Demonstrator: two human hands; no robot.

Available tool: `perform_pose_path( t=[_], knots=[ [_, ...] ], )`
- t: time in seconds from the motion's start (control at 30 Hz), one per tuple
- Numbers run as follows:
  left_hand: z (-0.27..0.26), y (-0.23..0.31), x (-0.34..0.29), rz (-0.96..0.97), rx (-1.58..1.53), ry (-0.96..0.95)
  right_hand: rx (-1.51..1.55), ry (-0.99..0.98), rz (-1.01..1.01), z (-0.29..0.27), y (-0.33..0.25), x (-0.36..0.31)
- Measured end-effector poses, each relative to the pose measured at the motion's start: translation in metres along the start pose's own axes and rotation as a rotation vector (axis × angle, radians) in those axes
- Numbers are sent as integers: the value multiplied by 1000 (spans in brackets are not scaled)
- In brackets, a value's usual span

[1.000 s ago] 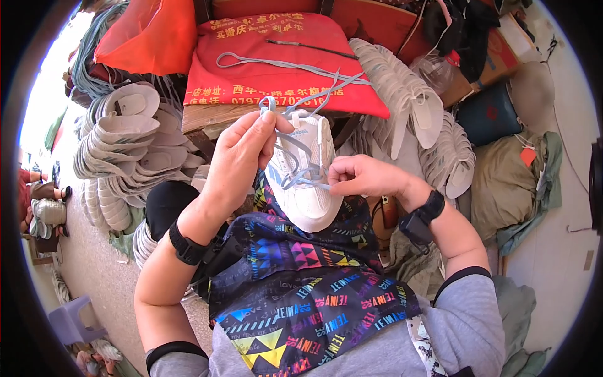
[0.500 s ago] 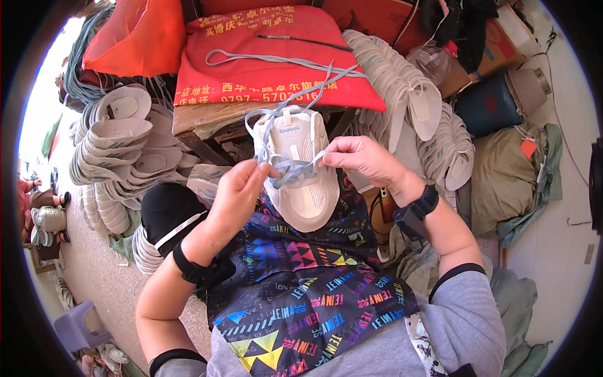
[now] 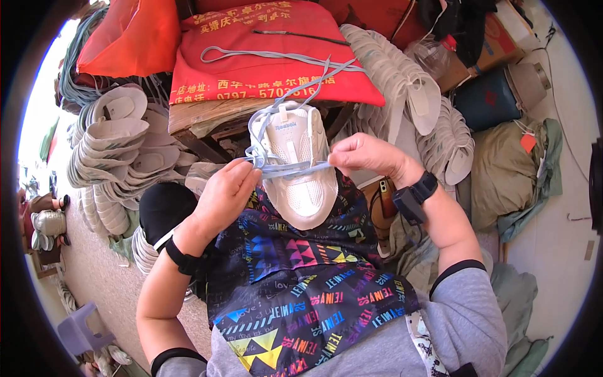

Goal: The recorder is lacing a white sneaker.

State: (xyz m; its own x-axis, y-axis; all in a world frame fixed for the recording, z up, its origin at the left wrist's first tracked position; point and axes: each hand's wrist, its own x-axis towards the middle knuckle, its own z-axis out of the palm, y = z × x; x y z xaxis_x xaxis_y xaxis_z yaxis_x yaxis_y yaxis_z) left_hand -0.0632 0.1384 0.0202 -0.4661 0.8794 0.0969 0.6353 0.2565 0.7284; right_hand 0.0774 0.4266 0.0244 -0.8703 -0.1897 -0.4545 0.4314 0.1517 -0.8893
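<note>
- Thumb and forefinger of your left hand (image 3: 232, 188) are pinched together on the blue-grey shoelace (image 3: 292, 168), just beside the shoe's left edge; your other fingers curl into the palm.
- Your right hand (image 3: 370, 157) pinches the same lace at the shoe's right edge, thumb against forefinger, so that the lace runs nearly straight across between your two hands.
- The white shoe (image 3: 306, 204) lies between your hands, toe pointing at you and tongue toward the bench, above your lap; you can't tell from this view what bears its weight.
- More lace loops loosely along the shoe's left side, and its ends trail up onto the red cloth (image 3: 264, 75).
- Black bands circle your wrists, and a dark patterned apron (image 3: 301, 257) covers your front, just under the toe.
- Ahead of you, the red cloth covers a wooden bench (image 3: 188, 117); a folded lace (image 3: 251, 55) and a thin dark tool (image 3: 301, 36) lie on it.
- Nested pale shoe pieces (image 3: 116, 138) are stacked to your left, with more rows (image 3: 402, 88) to your right.
- Farther right are a dark blue container (image 3: 487, 108) and an olive sack (image 3: 499, 176); a lavender stool (image 3: 85, 333) stands well apart at lower left.
</note>
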Motion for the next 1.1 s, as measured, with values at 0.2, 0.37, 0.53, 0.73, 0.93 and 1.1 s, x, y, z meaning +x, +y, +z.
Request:
perform_pose_path(
  t=[0.2, 0.37, 0.53, 0.73, 0.93, 1.1],
  knots=[
    [-12, 11, 4, -373, -769, 116, 54, 389, -226, 25, -11, -16],
    [-33, 52, 29, -289, -834, 105, -698, 274, -840, 80, -20, -31],
    [-58, 109, 51, -38, -858, 12, -953, 297, -788, 103, -5, -35],
    [-80, 141, 43, 196, -1198, 207, -893, 206, -769, 93, -8, -32],
    [-84, 133, 40, 143, -1100, 187, -386, 451, -623, 97, -37, 9],
    [-95, 83, 40, 16, -1285, 340, 315, 115, -422, 70, -60, 31]
  ],
)
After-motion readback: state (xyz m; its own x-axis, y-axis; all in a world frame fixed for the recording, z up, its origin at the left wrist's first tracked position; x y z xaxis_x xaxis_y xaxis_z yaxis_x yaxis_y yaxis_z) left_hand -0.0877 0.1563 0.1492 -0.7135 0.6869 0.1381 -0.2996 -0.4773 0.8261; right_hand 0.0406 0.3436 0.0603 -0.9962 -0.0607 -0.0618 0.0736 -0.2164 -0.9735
